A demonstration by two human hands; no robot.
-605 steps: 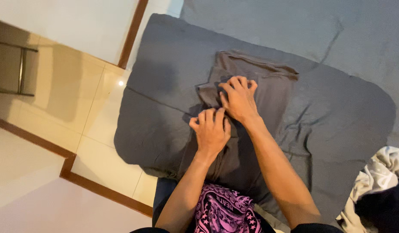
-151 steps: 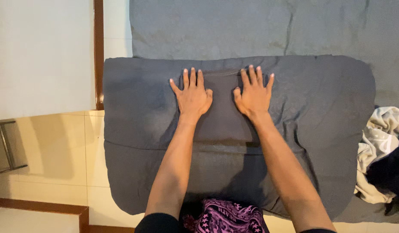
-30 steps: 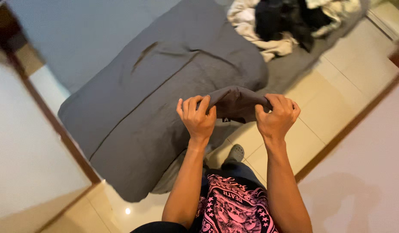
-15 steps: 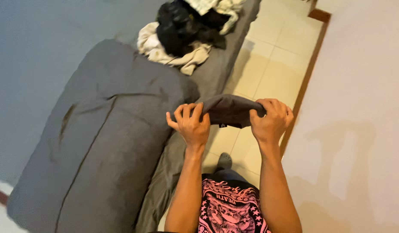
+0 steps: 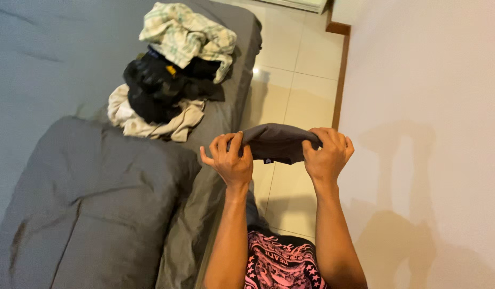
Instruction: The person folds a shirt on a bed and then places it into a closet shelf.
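A folded dark grey garment hangs in the air between my two hands, above the tiled floor. My left hand grips its left end with fingers curled over the top. My right hand grips the right end the same way. Both forearms rise from the bottom of the view, in front of my black shirt with a pink print.
A grey folded duvet lies on the grey bed at the left. A heap of clothes, white, black and checked, sits further up the bed. Cream floor tiles run beside a pale wall with brown skirting.
Earlier the garment lay flat on the duvet under my hands. Both hands have lifted it, and my view has swung right from the bed towards the wall.
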